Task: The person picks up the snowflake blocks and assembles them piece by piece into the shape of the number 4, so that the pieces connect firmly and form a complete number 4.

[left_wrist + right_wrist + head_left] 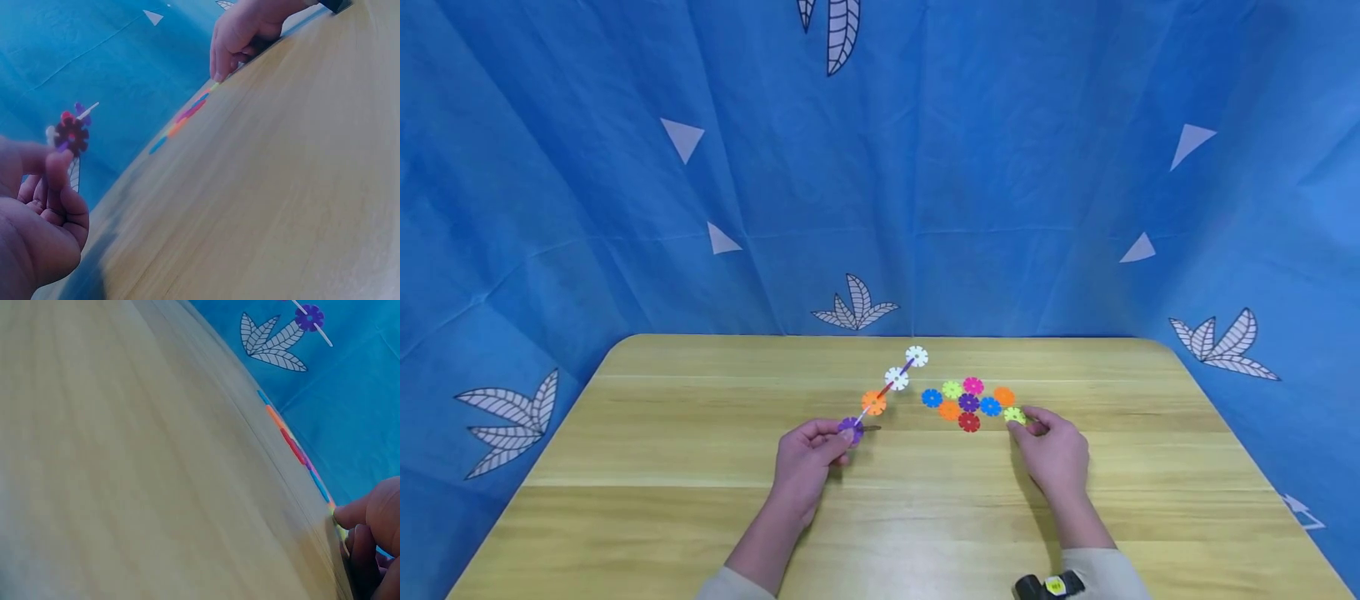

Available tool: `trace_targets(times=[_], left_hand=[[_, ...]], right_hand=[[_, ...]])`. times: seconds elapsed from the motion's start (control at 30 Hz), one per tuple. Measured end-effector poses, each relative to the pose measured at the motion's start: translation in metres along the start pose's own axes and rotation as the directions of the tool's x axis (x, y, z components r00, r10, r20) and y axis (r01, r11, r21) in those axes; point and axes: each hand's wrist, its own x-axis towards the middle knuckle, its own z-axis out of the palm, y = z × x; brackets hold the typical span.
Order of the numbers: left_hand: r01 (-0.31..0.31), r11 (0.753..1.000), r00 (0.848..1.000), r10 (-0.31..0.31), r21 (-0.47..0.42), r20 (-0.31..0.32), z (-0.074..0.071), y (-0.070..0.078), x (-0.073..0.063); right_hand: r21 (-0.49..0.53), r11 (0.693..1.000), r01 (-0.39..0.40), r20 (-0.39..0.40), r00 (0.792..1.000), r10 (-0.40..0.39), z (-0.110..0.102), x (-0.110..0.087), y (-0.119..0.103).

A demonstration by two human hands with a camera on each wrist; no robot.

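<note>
- A person's left hand [808, 458] pinches the purple disc [851, 428] at the near end of a chain of snowflake discs [887, 387], thumb and forefinger curled round it, above a light wooden table [662, 467].
- The chain runs away from the hand on a slant: purple, then an orange disc [873, 402], then two white discs [897, 378], joined edge to edge by smaller pieces slotted between them. Whether its far end rests on the table or hangs just above it cannot be told from the head view.
- The right hand [1054, 450] reaches to a yellow-green disc [1014, 414] at the right edge of a loose cluster of discs [968, 402]; its fingertips [351, 514] touch or pinch the piece, the other fingers curled under. The right wrist view shows the fingertip at the disc's edge but not whether it is lifted.
- The cluster lies flat on the table just right of the chain, apart from it: blue, green, pink, purple, orange and red pieces, close-packed and seemingly unjoined.
- As a judgement, the build stands partway: four large discs linked, some nine loose ones yet to be added, the yellow-green one apparently next.
- A blue cloth with leaf and triangle prints [857, 304] hangs behind and around the table.
</note>
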Motion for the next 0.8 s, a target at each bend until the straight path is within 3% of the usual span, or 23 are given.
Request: trace_targets(times=[0.37,0.8], left_hand=[[0.001,1.0,1.0,-0.001,0.008,0.008,0.0022,0.0013,0.0007],[0.006,1.0,1.0,-0.006,0.005,0.004,0.0013,-0.0003,-0.0004]], right_hand=[[-0.063,0.998,0.007,-0.002,1.0,-0.007,0.0004,0.0055,-0.0002],[-0.022,1.0,-0.011,0.006,1.0,0.011,0.0003,0.0038,0.0004]])
